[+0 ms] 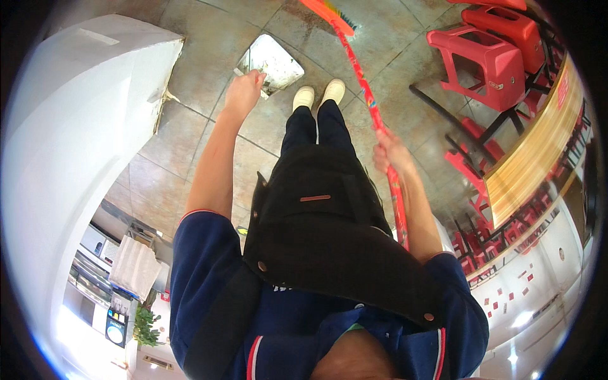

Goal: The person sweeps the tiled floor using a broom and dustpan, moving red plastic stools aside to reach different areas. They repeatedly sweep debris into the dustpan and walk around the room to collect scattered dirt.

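My left hand (245, 91) is closed in a fist directly above a white dustpan (273, 59), apparently around its handle, which the hand mostly hides. The pan is smudged with dirt and has dark bits along its near side. In my right hand (392, 151) is the red patterned stick of a broom (365, 88). The stick slants forward and ends in an orange head (327, 16) with multicoloured bristles near the top edge, partly cut off. Behind my hand, the stick's upper end runs down alongside my right forearm.
On the left rises a white wall or pillar (85, 95) with a worn base. Red plastic stools (506, 80) sit upside down or tilted at the right, beside a wood-topped table (527, 147) with black metal legs. Tiled floor (190, 61) lies around my pale shoes (304, 97).
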Available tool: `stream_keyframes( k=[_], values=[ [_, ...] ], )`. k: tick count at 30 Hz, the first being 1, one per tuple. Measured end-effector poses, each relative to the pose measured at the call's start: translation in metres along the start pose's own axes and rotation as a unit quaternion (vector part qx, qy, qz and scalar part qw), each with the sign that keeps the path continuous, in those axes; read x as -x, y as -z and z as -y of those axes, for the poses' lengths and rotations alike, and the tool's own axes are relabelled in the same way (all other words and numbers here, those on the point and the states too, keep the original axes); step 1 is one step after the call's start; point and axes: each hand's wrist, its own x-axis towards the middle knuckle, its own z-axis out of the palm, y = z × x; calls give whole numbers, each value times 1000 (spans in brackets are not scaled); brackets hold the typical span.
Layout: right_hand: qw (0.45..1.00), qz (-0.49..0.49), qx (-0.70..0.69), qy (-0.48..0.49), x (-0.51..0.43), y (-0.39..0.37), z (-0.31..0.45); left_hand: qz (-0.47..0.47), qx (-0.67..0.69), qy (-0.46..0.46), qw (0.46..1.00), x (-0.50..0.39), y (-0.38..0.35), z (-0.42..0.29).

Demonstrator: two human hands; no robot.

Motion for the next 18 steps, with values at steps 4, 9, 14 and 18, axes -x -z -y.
stream_keyframes(
  k=[4, 9, 14, 18],
  values=[
    [996, 22, 63, 59, -27, -5, 14, 23, -1, 21, 1000, 20, 5, 17],
    [990, 114, -57, -63, -24, -26, -35, 20, -30, 28, 999, 36, -10, 25],
    [966, 180, -105, -154, 11, -42, -91, 21, -53, 63, 996, 48, -16, 42],
    [978, 175, -35, -106, 17, -43, -116, 11, -47, 23, 999, 47, -23, 67]
  ],
)
